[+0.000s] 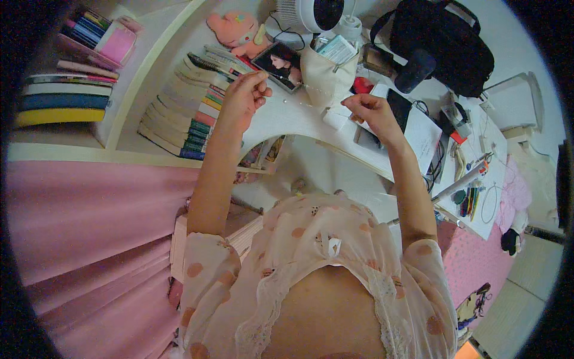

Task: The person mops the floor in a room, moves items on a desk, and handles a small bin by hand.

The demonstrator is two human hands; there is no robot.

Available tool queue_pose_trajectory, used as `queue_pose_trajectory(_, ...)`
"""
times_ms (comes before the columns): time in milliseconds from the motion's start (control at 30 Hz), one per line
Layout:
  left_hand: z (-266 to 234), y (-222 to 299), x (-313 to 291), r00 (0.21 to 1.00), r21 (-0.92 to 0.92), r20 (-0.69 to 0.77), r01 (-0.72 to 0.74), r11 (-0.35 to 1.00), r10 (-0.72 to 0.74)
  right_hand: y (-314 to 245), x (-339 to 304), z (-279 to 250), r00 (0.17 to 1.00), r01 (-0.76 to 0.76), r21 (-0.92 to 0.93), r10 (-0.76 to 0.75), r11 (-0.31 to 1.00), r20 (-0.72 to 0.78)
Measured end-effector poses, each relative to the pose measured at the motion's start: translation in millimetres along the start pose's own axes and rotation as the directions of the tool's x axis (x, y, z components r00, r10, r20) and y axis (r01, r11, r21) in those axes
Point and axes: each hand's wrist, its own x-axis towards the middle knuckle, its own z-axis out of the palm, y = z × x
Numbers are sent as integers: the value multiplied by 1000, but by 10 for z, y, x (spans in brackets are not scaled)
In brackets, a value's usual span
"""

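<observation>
Both my hands are raised over the white desk, some distance apart. My left hand [246, 96] is closed in a pinch, with its thumb against the fingers, in front of a row of books [197, 105]. On the other side my right hand [375, 113] pinches too, next to a white pouch [329, 75]. A thin strand [308, 90], pale and faintly beaded, seems to stretch between the two pinches. It is too fine for its ends to show. A small white box [335, 118] lies just left of my right fingers.
A framed picture [280, 64], an orange plush toy [237, 33] and a white fan [305, 13] stand behind my hands. To the right are a black bag [442, 45], papers [421, 143], cables and colored pens [469, 202]. The desk's curved edge [281, 134] is near me.
</observation>
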Motion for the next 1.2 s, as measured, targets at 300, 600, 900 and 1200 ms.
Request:
queue_pose_trajectory(300,-211,-261,19,991,147,-135,14,989,6,71,200,95,1000,4,503,8,864,-23)
queue_pose_trajectory(600,-316,-629,148,992,132,-62,-101,986,110,-360,330,191,991,133,377,-127,917,-42)
queue_pose_trajectory(900,-267,-701,169,970,204,64,-243,948,235,-569,445,176,986,167,383,-147,908,-82)
queue_pose_trajectory(1200,-236,-617,264,924,179,68,-381,907,375,-864,546,199,956,285,114,-274,952,-103)
